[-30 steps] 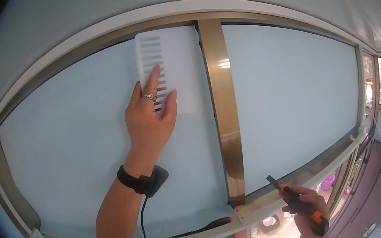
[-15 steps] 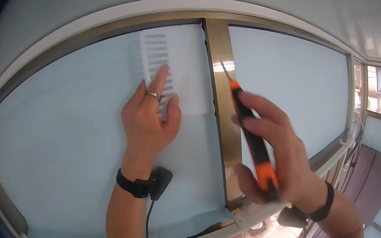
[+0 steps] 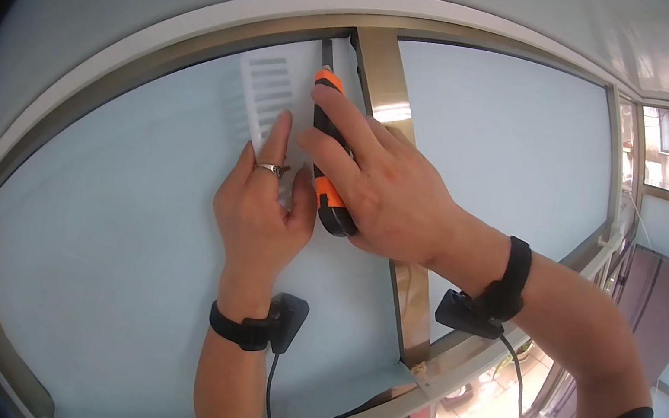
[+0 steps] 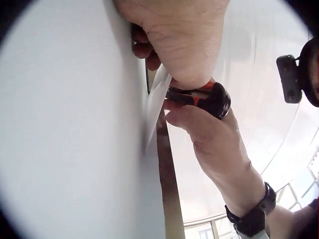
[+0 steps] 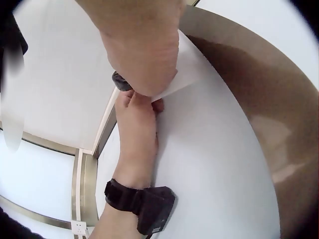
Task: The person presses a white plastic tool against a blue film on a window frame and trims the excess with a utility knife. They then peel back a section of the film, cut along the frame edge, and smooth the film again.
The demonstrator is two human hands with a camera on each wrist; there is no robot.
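A white plastic scraper [image 3: 265,97] with a slotted grip lies flat against the left pane, its broad side toward the brass-coloured upright. My left hand [image 3: 260,210] grips it at the slots, index finger stretched up along them and thumb on the right. In my right hand [image 3: 395,188] is a black-and-orange utility knife [image 3: 332,196], its blade pointing up toward the top corner beside the upright and overlapping the scraper. The left wrist view shows the scraper [image 4: 158,102] edge-on, with the knife [image 4: 217,102] close by. Seen from the right wrist, the knife's blade is hidden behind the hand.
Pale blue film covers the left pane [image 3: 124,211], loose at its lower right corner. A brass-coloured upright [image 3: 389,86] divides it from the right pane [image 3: 513,132]. A ledge [image 3: 445,393] runs below, and a cable [image 3: 522,379] hangs from my right wrist camera.
My right hand has swung up and left with the knife, from low at the right, past the upright, to beside my left hand. The left hand keeps the scraper in about the same place.
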